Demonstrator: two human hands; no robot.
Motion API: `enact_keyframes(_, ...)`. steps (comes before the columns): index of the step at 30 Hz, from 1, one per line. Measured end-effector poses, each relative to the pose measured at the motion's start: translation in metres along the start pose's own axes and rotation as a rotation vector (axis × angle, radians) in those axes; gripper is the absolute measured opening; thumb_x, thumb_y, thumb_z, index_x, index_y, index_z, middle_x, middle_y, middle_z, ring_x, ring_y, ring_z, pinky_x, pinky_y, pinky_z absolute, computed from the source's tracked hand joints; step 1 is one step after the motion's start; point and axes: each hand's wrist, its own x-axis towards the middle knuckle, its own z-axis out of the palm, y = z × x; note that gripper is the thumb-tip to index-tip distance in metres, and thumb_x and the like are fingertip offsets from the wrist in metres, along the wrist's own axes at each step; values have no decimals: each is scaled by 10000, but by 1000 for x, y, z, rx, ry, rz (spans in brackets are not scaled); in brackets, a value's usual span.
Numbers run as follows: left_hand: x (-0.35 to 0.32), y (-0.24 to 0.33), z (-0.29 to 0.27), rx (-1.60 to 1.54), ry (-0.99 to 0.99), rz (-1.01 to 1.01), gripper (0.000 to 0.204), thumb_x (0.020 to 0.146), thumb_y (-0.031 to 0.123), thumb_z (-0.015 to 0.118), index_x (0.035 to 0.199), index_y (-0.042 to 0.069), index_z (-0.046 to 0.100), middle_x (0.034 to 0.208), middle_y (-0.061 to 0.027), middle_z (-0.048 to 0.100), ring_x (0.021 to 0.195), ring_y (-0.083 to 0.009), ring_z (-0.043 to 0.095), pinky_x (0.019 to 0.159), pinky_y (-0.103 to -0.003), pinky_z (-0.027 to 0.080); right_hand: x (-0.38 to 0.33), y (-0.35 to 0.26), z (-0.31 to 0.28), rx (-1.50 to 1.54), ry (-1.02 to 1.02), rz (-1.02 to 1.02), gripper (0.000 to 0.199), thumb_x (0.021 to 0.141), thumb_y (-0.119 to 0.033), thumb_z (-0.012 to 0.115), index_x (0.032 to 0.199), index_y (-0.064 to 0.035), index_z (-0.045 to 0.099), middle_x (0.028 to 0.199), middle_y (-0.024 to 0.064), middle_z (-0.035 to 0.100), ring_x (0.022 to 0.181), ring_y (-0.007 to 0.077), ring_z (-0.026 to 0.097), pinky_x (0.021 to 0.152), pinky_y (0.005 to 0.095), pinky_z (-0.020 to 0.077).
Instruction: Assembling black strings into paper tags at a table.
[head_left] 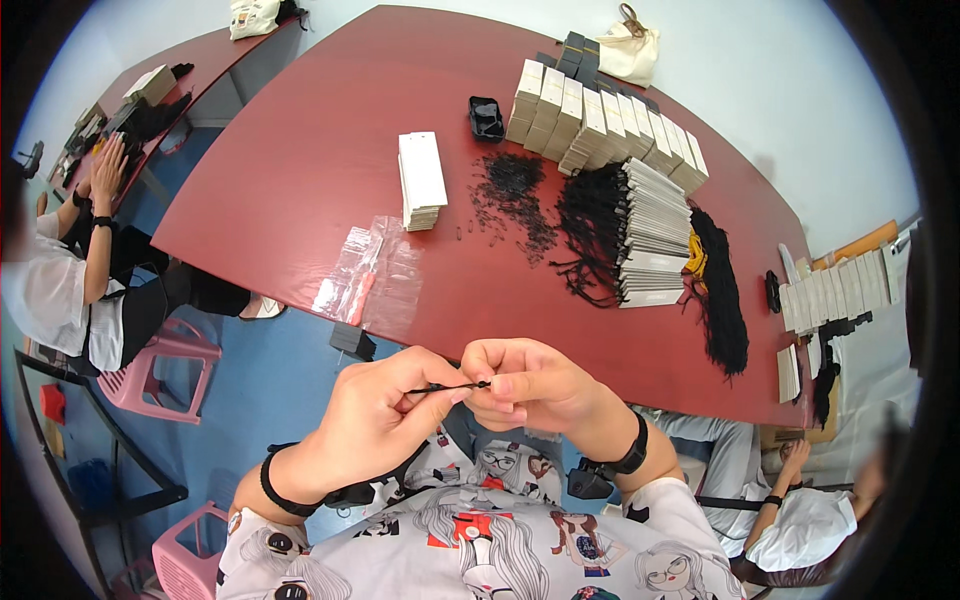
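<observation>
Both my hands are raised in front of my body, just off the table's near edge. A thin black cord point(445, 387) runs between them, with a small dark lump near its right end. My left hand point(385, 400) pinches the cord between thumb and fingers. My right hand point(530, 385) is closed on the cord's right end by the lump, the fingertips partly hiding it. On the red table point(300, 150) ahead lie a pile of small black clip-like pieces point(510, 185) and a row of white cards point(655, 235) with black cords point(590, 225) hanging out on the left.
A stack of white cards point(422, 180) stands left of the pile. Clear plastic bags point(370, 280) lie at the near left edge. Farther back are a black tray point(486, 118) and stacked card bundles point(600, 125). A black cord bundle point(722, 300) lies right. People sit at both sides.
</observation>
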Motion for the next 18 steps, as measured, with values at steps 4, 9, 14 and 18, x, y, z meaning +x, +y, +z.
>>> enact_keyframes(4, -3, -3, -10, 31, -24, -16, 163, 809, -29, 587, 959, 11, 540, 624, 25, 477, 535, -16, 383, 469, -188, 305, 4, 0, 0, -90, 46, -13, 169, 882, -174, 570, 886, -51, 454, 662, -36, 433, 558, 42, 389, 499, 192, 294)
enact_keyframes(9, -17, -11, -28, -375, 39, -19, 227, 838, -82, 362, 1019, -14, 481, 614, -28, 466, 550, -83, 431, 500, -246, 360, 16, -6, 1, -308, 158, 83, 151, 867, -171, 588, 897, -53, 499, 684, -45, 458, 560, 32, 405, 498, 173, 315)
enact_keyframes(14, -44, -11, -73, -659, -282, 175, 144, 825, -90, 417, 925, -56, 515, 791, -179, 616, 693, -208, 612, 619, -322, 492, 40, -29, -10, -311, 161, 161, 142, 848, -166, 604, 870, -61, 511, 664, -48, 453, 539, 33, 408, 479, 180, 320)
enact_keyframes(18, -73, -14, -80, -683, 60, 94, 65, 833, -62, 470, 877, -50, 517, 864, -266, 628, 819, -313, 654, 710, -392, 535, 71, -54, -9, -862, 87, 257, 146, 825, -202, 625, 827, -63, 578, 675, -25, 564, 562, 40, 492, 512, 179, 383)
